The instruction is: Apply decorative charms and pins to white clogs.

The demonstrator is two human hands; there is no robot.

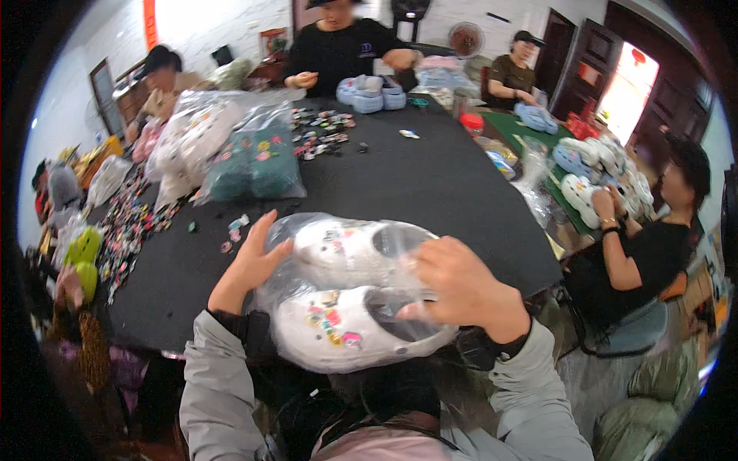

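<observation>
A pair of white clogs [323, 336] with colourful charms lies in a clear plastic bag [280, 296] at the table's near edge, toes to the left. My left hand [252, 260] rests against the bag by the toes, its fingers stretched and its thumb apart. At the heel end, my right hand [465, 288] has its fingers bent over the bag and pinches the plastic; it is slightly blurred. Beyond my left hand, a few small loose charms [234, 233] lie on the black table [430, 184].
Bagged green clogs [250, 165] and bagged white clogs [188, 146] stand at the far left. Many charms [138, 219] are heaped along the left side. Blue clogs [371, 94] sit at the back. On the right, a person handles a white clog [580, 198] at a green table [503, 127].
</observation>
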